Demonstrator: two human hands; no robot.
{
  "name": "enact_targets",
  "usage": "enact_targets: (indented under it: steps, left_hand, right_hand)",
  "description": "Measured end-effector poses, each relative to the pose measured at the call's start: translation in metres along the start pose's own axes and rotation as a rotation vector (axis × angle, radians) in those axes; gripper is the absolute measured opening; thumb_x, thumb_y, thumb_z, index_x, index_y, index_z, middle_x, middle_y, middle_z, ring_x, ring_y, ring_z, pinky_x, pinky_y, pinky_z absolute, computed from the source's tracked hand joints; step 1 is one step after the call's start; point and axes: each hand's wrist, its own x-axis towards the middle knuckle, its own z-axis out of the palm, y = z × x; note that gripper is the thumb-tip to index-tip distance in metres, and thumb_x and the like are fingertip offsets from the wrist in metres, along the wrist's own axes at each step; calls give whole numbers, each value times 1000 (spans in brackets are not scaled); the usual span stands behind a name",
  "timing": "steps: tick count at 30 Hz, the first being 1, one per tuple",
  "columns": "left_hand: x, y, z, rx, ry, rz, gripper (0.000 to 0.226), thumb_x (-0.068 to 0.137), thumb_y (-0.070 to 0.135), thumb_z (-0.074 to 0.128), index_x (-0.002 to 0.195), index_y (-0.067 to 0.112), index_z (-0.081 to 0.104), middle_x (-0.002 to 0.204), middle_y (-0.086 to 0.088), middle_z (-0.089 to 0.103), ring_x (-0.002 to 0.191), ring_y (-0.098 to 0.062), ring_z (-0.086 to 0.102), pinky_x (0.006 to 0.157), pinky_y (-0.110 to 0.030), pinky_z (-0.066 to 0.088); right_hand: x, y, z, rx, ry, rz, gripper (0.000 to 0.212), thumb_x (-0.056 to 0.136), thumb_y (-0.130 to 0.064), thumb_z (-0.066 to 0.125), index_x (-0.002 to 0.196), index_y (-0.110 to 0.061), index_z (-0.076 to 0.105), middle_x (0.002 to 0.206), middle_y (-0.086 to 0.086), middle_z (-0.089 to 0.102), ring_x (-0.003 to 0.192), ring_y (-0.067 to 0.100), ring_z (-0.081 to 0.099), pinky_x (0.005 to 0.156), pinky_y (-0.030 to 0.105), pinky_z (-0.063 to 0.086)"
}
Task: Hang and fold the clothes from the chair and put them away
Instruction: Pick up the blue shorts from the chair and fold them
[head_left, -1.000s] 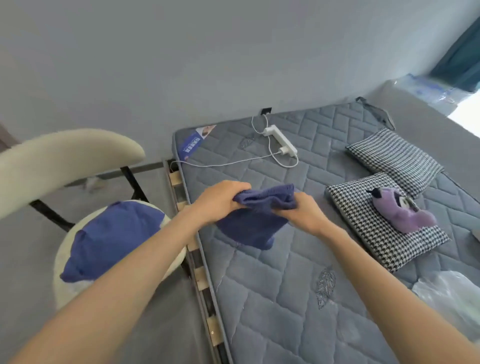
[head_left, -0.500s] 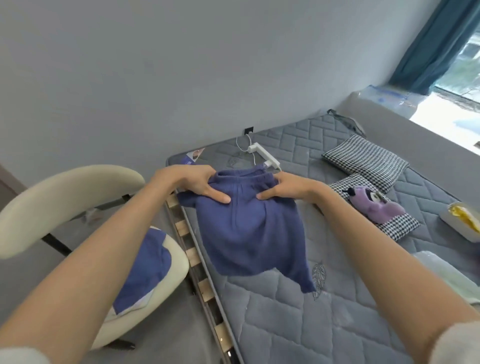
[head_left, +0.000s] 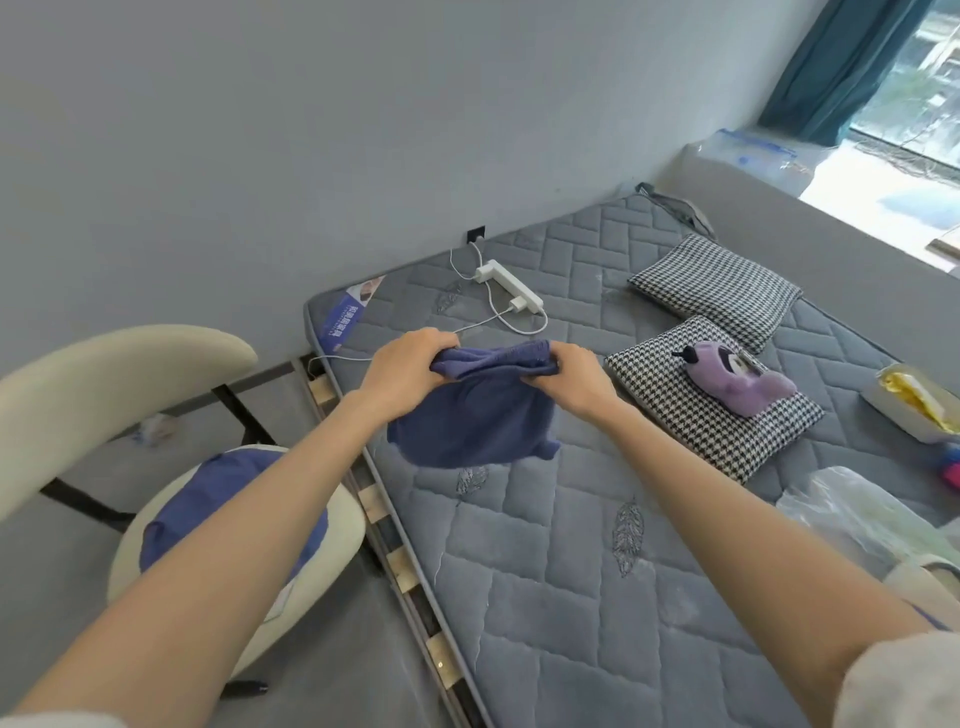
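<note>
A small dark-blue knitted garment (head_left: 475, 426) hangs bunched in the air over the left edge of the grey quilted mattress (head_left: 561, 582). My left hand (head_left: 402, 371) grips its top edge at the left, and my right hand (head_left: 574, 376) grips the same edge at the right, fingers curled into the fabric. Its lower part sags in a rounded fold just above the mattress. A second blue garment (head_left: 208, 499) lies on the seat of the cream chair (head_left: 104, 395) at lower left, partly hidden by my left forearm.
On the mattress are a white power strip (head_left: 511, 285) with cables, two houndstooth cushions (head_left: 711, 283) (head_left: 706, 421), a purple plush toy (head_left: 737, 376) and clear plastic bags (head_left: 862, 514) at the right. Wooden bed slats (head_left: 384, 525) show between chair and mattress. A grey wall stands behind.
Half a second ago the garment hung spread open between my hands; now it is gathered and bunched, my hands closer together and lower over the mattress edge.
</note>
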Motion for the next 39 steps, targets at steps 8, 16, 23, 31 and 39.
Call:
enact_targets:
  steps: [8,16,23,31,39]
  left_hand:
    - [-26,-17,97,40,-37,-52,20,83,2,56,99,12,61,97,-9,52,96,-28,48,70,-41,42]
    - [-130,-30,251,-70,-479,-137,24,83,6,56,105,14,60,104,-9,53,102,-28,50,76,-34,36]
    - [-228,-20,316,-344,-945,-235,15,82,13,63,95,6,63,88,-6,59,83,-16,52,66,-26,33]
    - [-215,-29,319,-334,-879,-276,11,84,15,65,93,12,62,87,1,56,83,-17,54,69,-28,38]
    - [-134,-48,335,-317,-321,-461,25,90,20,59,115,18,57,115,-3,61,108,-24,56,90,-38,43]
  right_hand:
    - [-30,66,69,25,-27,75,16,88,-10,59,104,-9,61,99,11,68,90,31,60,71,42,49]
    - [-127,174,175,-82,-412,288,24,91,-12,53,114,-12,60,107,14,66,104,36,54,81,46,49]
    - [-207,207,217,-229,-909,474,13,87,-33,58,98,-26,59,107,-1,60,115,26,52,95,42,32]
    - [-209,215,219,-16,-893,512,21,85,-27,66,91,-9,57,95,3,57,95,25,55,80,34,44]
    - [-140,229,223,129,-379,606,26,91,-31,59,113,-18,55,109,4,63,114,30,53,102,48,37]
